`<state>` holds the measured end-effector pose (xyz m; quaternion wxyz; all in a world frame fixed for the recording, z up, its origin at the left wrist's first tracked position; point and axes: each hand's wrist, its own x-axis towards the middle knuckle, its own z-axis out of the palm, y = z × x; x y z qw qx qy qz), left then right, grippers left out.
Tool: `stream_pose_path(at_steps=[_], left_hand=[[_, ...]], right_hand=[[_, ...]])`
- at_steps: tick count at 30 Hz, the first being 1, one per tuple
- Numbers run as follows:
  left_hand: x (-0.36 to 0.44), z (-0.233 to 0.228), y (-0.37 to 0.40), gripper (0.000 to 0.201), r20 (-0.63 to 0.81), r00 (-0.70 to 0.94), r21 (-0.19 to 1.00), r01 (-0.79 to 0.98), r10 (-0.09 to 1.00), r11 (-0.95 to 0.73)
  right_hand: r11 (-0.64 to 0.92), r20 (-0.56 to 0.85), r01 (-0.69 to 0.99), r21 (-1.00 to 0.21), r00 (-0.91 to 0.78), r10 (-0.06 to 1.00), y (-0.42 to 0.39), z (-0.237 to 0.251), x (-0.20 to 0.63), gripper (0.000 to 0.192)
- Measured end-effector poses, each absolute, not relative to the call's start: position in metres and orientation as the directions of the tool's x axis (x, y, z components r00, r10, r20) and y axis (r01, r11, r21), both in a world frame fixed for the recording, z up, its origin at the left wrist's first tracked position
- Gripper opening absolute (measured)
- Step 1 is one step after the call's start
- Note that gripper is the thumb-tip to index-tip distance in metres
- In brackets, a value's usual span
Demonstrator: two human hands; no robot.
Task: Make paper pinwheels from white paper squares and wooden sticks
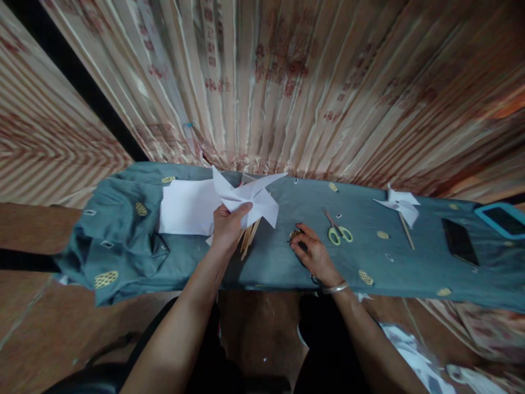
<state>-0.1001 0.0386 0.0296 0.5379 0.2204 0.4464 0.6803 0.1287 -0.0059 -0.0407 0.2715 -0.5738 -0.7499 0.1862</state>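
The left hand (pixel 227 224) is clamped on the white folded-paper pinwheel (pixel 246 198) above the grey-green cloth-covered surface (pixel 270 262), at ten o'clock from the right hand (pixel 314 253) resting fingers-down; light and crushable, it looks best pinched gently at its centre.

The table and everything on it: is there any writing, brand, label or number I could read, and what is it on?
None can be read.
Scissors: no brand visible on the yellow handles.
Phone: screen dark, no marking shows.
Paper pinwheel in the left hand: blank white.
Cloth: small tags and yellow motifs, too small to read.
Curtain: reddish pattern, too blurred to tell.
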Motion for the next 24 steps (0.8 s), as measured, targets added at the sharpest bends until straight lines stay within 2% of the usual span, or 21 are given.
stream_pose_path(at_steps=[3, 7, 17, 24], left_hand=[[-0.093, 0.027, 0.039, 0.036, -0.185, -0.299, 0.853, -0.522, 0.936, 0.002], [-0.087, 0.025, 0.041, 0.033, -0.192, -0.287, 0.854, -0.519, 0.938, 0.016], [-0.067, 0.02, 0.04, 0.03, -0.215, -0.222, 0.858, -0.508, 0.951, 0.076], [-0.068, 0.013, 0.04, 0.025, -0.205, -0.213, 0.888, -0.451, 0.955, 0.09]], right_hand=[[0.238, 0.207, 0.745, -0.624, -0.136, 0.969, -0.01, -0.039, 0.133, 0.015], [0.272, 0.243, 0.737, -0.619, -0.15, 0.958, -0.014, -0.028, 0.129, 0.02], [0.391, 0.236, 0.867, -0.308, -0.328, 0.915, -0.016, -0.018, 0.108, 0.022], [0.417, 0.239, 0.875, -0.245, -0.362, 0.901, -0.017, -0.019, 0.1, 0.027]])
